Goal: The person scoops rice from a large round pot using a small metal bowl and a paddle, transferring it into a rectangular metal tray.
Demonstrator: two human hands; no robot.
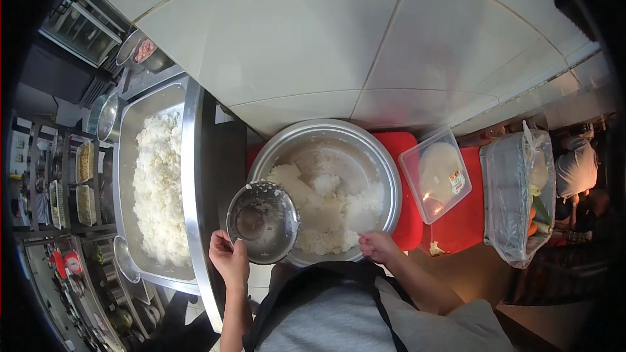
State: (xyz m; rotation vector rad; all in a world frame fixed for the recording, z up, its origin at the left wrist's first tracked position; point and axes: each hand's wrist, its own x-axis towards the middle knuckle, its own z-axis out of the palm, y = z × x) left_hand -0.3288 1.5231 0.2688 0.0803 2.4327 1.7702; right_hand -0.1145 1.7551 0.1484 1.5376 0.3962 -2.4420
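Observation:
My left hand (229, 254) grips the rim of a steel bowl (264, 221), which is tilted over the left edge of a large round metal basin (390, 176). Grains of rice cling inside the bowl. White rice (326, 212) lies in the basin. At the basin's lower right edge, my right hand (378, 246) is closed on a pale flat tool (362, 217) that touches the rice; its exact shape is hard to make out against the white.
On the left, a steel tray (125, 176) holds a long heap of rice. Right of the basin, a lidded plastic container (427, 176) rests on a red surface (466, 221). A plastic-wrapped crate (499, 202) stands farther right. Another person (577, 166) is at the far right.

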